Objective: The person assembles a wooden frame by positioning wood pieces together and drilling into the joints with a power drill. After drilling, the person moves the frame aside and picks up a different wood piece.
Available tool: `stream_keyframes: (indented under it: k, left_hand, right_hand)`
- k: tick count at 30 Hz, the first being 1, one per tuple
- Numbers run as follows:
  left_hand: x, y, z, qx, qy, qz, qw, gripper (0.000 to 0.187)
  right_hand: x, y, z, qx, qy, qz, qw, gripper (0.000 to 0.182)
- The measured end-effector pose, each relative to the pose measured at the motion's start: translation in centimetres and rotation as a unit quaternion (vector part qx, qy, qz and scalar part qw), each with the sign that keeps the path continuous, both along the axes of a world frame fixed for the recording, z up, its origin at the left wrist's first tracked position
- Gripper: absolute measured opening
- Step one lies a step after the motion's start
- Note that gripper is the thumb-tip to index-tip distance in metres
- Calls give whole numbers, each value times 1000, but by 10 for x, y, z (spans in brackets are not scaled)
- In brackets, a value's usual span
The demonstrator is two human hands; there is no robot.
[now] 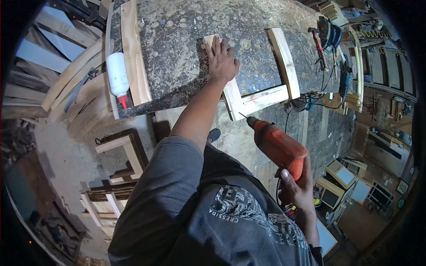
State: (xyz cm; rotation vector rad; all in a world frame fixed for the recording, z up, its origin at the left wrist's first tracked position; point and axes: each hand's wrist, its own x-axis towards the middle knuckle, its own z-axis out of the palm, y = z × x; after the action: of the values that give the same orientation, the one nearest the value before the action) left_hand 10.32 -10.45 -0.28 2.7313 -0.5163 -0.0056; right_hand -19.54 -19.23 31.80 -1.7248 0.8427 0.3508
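Note:
A U-shaped wooden frame [265, 98] lies on the dark, speckled workbench [177, 53], one corner jutting over the near edge. My left hand [221, 63] rests flat on its left piece, fingers stretched toward the far end. In my right hand [298, 188] is an orange power drill [282, 145], gripped by its handle. The thin bit of the drill points at the frame's near left corner, with its tip close to the wood's outer face. A dark cord hangs down from the handle.
A white glue bottle with a red cap [117, 80] lies beside a long plank [134, 53] on the left. Cords and another power tool [345, 80] sit at the bench's right end. Wooden frames [116, 144] stand on the floor below left; framed panels [344, 175] are stacked at right.

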Motion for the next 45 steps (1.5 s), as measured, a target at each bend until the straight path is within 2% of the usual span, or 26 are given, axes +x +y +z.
stream_keyframes:
  k: [3,10,12,22,28,30,43,45]
  left_hand:
    - [1,0,3,1,7,-1,1000,53]
    - [2,2,5,-7,22,-7,1000,50]
    - [2,2,4,-6,26,-7,1000,49]
    - [3,2,0,-11,16,-10,1000,51]
    - [2,0,-5,-7,6,-3,1000,50]
    - [2,-1,-6,-11,4,-1,1000,49]
    - [2,1,-9,-50,-12,-8,999,43]
    - [2,2,-9,-56,-11,-9,998,43]
  right_hand:
    - [19,7,-11,-12,-35,43,998,75]
    - [41,16,-17,1,34,53,998,77]
    - [37,14,-27,-18,-19,69,997,79]
    - [48,20,-16,-14,27,42,999,82]
    - [63,26,-12,-90,50,102,989,80]
    - [74,30,-9,-169,42,199,964,79]
    - [93,34,-10,-130,56,171,975,75]
    - [95,32,-11,-76,70,80,991,75]
